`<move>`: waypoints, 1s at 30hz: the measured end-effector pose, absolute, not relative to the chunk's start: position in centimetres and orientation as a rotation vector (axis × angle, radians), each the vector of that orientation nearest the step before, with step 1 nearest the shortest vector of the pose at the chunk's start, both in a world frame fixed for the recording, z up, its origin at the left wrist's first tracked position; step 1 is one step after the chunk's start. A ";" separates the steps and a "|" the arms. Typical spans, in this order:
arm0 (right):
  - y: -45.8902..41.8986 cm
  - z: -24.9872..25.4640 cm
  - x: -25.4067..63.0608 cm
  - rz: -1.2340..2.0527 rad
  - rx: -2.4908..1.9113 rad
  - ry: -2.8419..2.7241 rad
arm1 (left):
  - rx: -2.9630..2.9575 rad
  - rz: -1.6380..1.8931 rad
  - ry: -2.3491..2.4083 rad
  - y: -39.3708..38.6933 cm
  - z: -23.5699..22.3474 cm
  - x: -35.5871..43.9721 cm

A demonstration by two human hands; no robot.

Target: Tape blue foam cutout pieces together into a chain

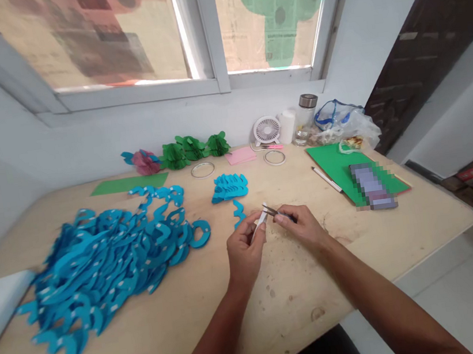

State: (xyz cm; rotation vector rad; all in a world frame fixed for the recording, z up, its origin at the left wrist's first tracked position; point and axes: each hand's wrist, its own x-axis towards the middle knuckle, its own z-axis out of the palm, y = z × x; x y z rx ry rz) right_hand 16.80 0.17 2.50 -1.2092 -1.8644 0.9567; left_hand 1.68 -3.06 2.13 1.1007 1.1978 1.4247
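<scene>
Over the middle of the table, my left hand pinches a narrow white strip that points up and away from me. My right hand is closed around a small pair of scissors, its handles mostly hidden by the fingers. The blades meet the strip near its far end; whether they are cutting through it I cannot tell. Just beyond my left hand lies a curved blue paper piece, with a stack of blue paper pieces behind it. To the left spreads a large pile of blue paper pieces dotted with small white squares.
Rolls of tape, green paper flowers, pink paper and a small fan line the back. At right are a bottle, a plastic bag, a pen, a green board and a phone.
</scene>
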 end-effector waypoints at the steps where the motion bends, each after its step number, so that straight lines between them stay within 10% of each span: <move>1: 0.1 2.5 16.8 0.957 -1.209 -1.867 | 1.106 1.420 1.197 -3.1 2.2 1.7; 30: -0.2 2.8 16.4 0.816 -1.260 -1.886 | 1.073 1.424 1.181 -3.0 2.1 1.7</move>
